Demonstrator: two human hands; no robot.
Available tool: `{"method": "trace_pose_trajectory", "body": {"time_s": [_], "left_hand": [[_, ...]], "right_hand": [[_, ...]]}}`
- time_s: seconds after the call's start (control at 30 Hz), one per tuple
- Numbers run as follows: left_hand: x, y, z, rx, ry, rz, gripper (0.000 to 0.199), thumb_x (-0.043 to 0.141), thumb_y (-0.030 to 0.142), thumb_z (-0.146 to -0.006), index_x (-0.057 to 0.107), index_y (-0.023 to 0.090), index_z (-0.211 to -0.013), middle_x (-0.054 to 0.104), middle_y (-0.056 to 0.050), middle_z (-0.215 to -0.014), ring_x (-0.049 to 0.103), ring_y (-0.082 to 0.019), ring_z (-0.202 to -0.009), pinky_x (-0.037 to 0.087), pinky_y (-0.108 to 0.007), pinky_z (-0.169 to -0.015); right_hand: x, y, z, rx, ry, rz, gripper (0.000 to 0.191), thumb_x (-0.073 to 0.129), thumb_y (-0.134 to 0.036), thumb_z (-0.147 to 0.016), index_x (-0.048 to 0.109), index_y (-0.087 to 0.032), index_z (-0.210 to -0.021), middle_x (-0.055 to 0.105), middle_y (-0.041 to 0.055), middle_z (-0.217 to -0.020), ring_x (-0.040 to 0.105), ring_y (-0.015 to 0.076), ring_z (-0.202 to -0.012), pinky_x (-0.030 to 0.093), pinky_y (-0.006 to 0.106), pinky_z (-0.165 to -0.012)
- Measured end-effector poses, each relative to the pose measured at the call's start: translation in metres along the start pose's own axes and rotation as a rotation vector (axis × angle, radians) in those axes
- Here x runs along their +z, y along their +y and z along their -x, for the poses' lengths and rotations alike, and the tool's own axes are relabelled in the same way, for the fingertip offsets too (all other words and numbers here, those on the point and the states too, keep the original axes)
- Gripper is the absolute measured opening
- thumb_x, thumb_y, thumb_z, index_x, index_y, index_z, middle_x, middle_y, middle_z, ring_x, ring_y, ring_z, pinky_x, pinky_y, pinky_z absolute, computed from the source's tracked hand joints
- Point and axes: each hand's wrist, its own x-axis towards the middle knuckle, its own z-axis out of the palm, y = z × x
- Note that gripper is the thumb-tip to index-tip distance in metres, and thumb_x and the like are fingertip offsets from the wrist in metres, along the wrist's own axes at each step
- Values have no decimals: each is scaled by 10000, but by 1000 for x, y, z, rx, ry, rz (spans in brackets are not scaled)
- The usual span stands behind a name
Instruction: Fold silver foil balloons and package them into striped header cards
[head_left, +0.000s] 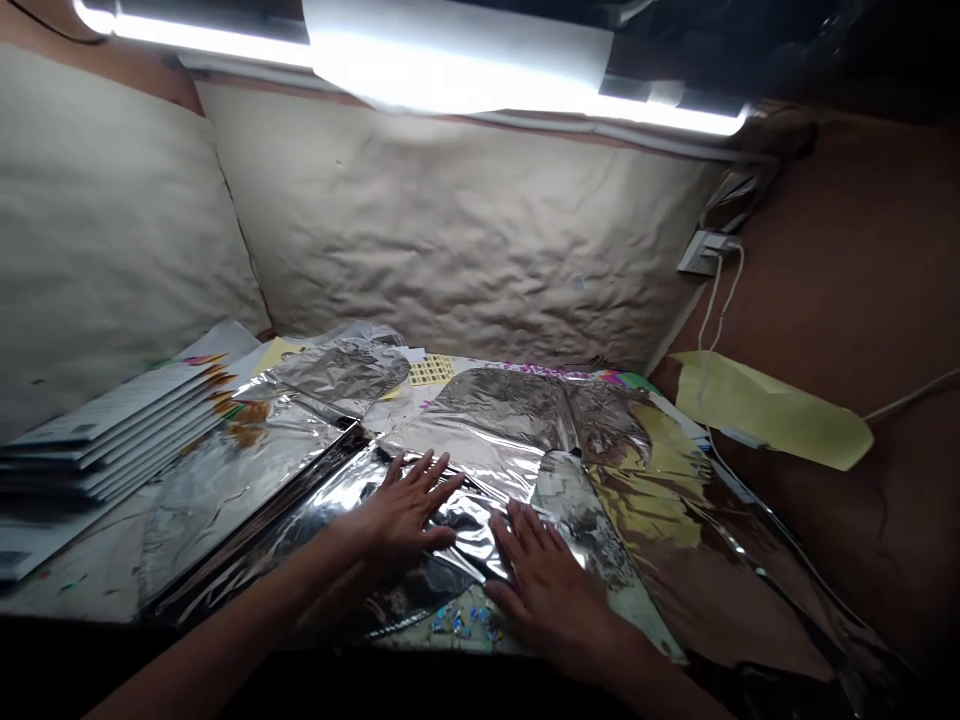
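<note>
In the head view, the left hand (401, 515) is laid palm down, its fingers (427, 475) spread wide and extended. The right hand (544, 590) is placed the same way, with its fingers (525, 530) fanned apart. Neither hand is clenched and nothing is grasped; both are pressed flat on a crinkled sheet of silver foil (480, 455), the left nearer its dark folded edge and the right beside a duller, mottled stretch.

The foil is spread across a paint-flecked work table (75, 590), with its creased surface lying directly beneath and between the hands. Further foil pieces are laid to the left (225, 480) and towards the wall (337, 375). A yellowish patch (652, 490) is seen on the right of the sheet, though whether it is a reflection or paper beneath cannot be told. Small blue scraps (461, 620) are scattered just below the hands. A sheet of yellow stickers (431, 370) is placed beyond the foil, and a stack of white booklets (105, 440) is piled at the left.

The table is backed by crumpled beige wall lining (450, 230) and lit from above by a bright fluorescent tube (450, 50). On the brown wall (825, 250) at the right, a wall socket (701, 252) is mounted, with a white cable (720, 300) hanging from it beside a pale yellow-green paper (772, 410).
</note>
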Motion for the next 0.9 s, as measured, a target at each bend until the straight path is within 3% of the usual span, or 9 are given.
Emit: {"method": "trace_pose_trajectory", "body": {"time_s": [0.1, 0.17, 0.3, 0.37, 0.43, 0.57, 0.6, 0.73, 0.9], "left_hand": [[-19, -10, 5, 109, 55, -29, 638, 535, 576, -881, 338, 434, -1472, 100, -65, -1632, 95, -416, -1478, 65, -687, -1115], [-23, -15, 10, 142, 63, -21, 456, 459, 460, -956, 438, 454, -1412, 231, -36, -1609, 185, -366, -1473, 105, -660, -1127], [-13, -24, 16, 161, -11, 40, 422, 331, 376, -1011, 431, 458, -1413, 266, -14, -1596, 211, -329, -1473, 131, -655, -1129], [-7, -26, 17, 177, 39, 28, 435, 356, 347, -1006, 411, 483, -1415, 234, 12, -1605, 168, -341, -1482, 122, -668, -1125], [-5, -20, 21, 186, 139, -13, 433, 432, 313, -979, 471, 484, -1375, 289, 21, -1587, 198, -343, -1472, 147, -653, -1129], [0, 13, 50, 231, 281, 16, 402, 503, 261, -937, 559, 339, -1328, 550, -29, -1398, 474, -213, -1301, 359, -403, -1102], [3, 22, 59, 230, 292, 33, 431, 504, 294, -942, 517, 320, -1372, 542, -37, -1404, 482, -205, -1291, 386, -372, -1084], [24, 42, 90, 220, 223, -51, 705, 490, 577, -911, 244, 340, -1527, 293, -38, -1586, 265, -310, -1452, 275, -498, -1156], [30, 38, 93, 189, 137, -34, 685, 411, 612, -927, 192, 379, -1532, 222, -9, -1608, 207, -317, -1475, 240, -542, -1164]], "right_hand": [[11, 1, 32, -165, -141, -149, 765, 477, -588, -920, 197, -275, -1560, 81, 87, -1607, 168, 331, -1469, 318, 503, -1138], [14, 9, 46, -346, -168, -200, 680, 507, -439, -939, 237, -305, -1549, 185, 60, -1594, 268, 282, -1449, 375, 429, -1118], [10, 19, 49, -423, -3, -50, 902, 684, -280, -794, 205, -272, -1558, 118, 68, -1610, 120, 306, -1485, 223, 498, -1182], [11, 19, 43, -400, 28, 40, 968, 711, -252, -753, 178, -290, -1560, 97, 55, -1614, 99, 317, -1488, 185, 534, -1185], [16, 17, 36, -426, 33, 105, 878, 630, -213, -822, 164, -345, -1554, 134, 7, -1611, 138, 289, -1487, 192, 532, -1186], [28, 19, 28, -479, 104, 213, 812, 529, -155, -885, 122, -371, -1554, 138, -11, -1612, 206, 291, -1473, 264, 519, -1162], [30, 20, 27, -489, 124, 233, 812, 532, -155, -886, 125, -374, -1554, 134, -2, -1613, 220, 303, -1467, 282, 521, -1152], [31, 23, 29, -521, 159, 250, 791, 554, -182, -898, 155, -414, -1540, 177, 16, -1607, 282, 322, -1443, 310, 540, -1127], [28, 23, 26, -512, 164, 243, 753, 512, -164, -914, 170, -392, -1544, 206, 9, -1602, 294, 299, -1441, 325, 513, -1130]]}}
